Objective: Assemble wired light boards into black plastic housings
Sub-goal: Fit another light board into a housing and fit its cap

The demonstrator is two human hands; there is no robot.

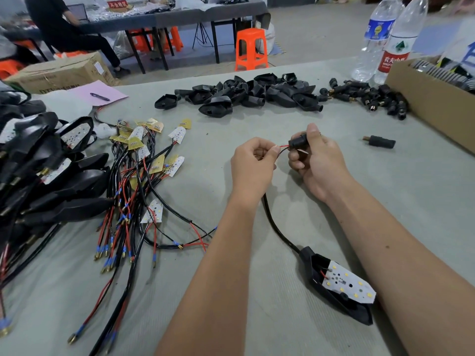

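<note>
My left hand point(253, 163) pinches the thin red and black wires point(282, 148) at the end of a black cable point(276, 227). My right hand point(317, 160) grips a small black connector sleeve point(298, 142), into which those wires run. The cable trails down between my forearms to a black plastic housing point(334, 296) lying near the front of the table. A white light board point(349, 285) with yellow LEDs sits in that housing, tilted.
Loose wired light boards point(144, 176) lie tangled at left, beside assembled housings point(46, 181). Empty black housings point(244, 95) and small connector sleeves point(375, 97) are piled at the back. One sleeve point(380, 143) lies alone at right. A cardboard box point(434, 104) and water bottles point(385, 39) stand at right.
</note>
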